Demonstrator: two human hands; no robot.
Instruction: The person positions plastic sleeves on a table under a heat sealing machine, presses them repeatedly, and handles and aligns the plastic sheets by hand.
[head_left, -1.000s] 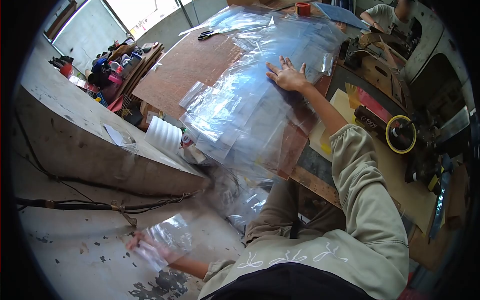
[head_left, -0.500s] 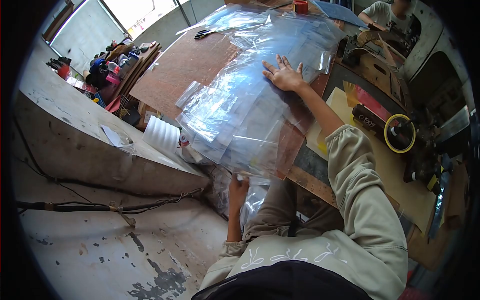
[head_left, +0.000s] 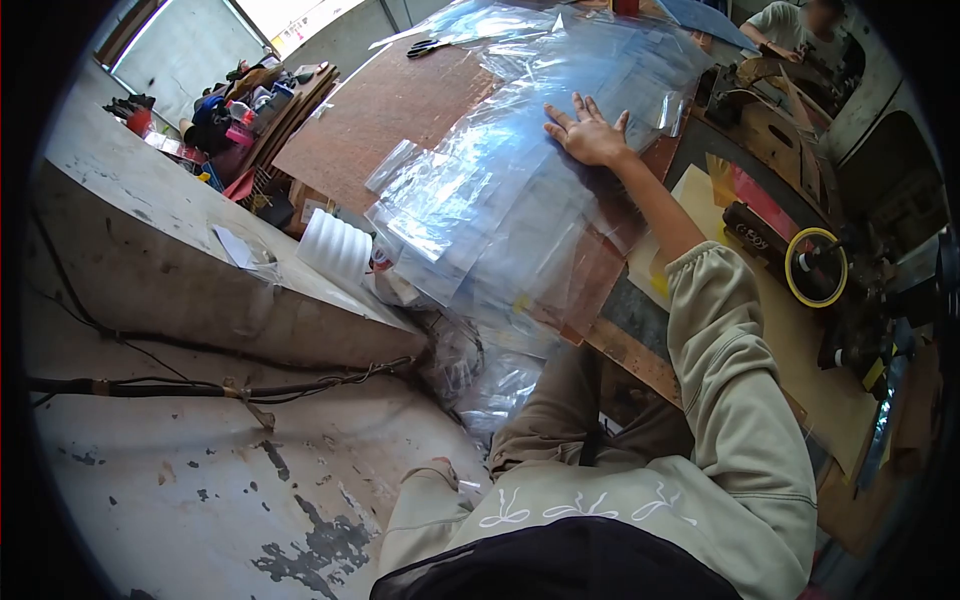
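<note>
My right hand [head_left: 592, 138] lies flat, fingers spread, on a wide layer of clear plastic sheets and bags [head_left: 500, 190] covering the middle of the worktable. The sheets overlap, wrinkled and shiny. My left arm is bent back beside my body. At its cuff [head_left: 435, 468] only a sliver of skin shows, and the fingers are hidden. A small pale, shiny piece [head_left: 470, 487] shows beside that sleeve. More crumpled clear plastic [head_left: 505, 390] hangs below the table edge, by my leg.
Scissors [head_left: 425, 47] lie on the brown board [head_left: 390, 110]. A white foam roll [head_left: 335, 246] stands on the ledge at left, near piled clutter [head_left: 235, 120]. A dark machine with a yellow-rimmed wheel [head_left: 817, 267] stands at right. Another person [head_left: 790, 35] sits at the back right. Cables [head_left: 180, 388] run along the wall.
My left hand has drawn back from the plastic below the table edge toward my body. My right hand stays flat on the sheets. The view has shifted slightly.
</note>
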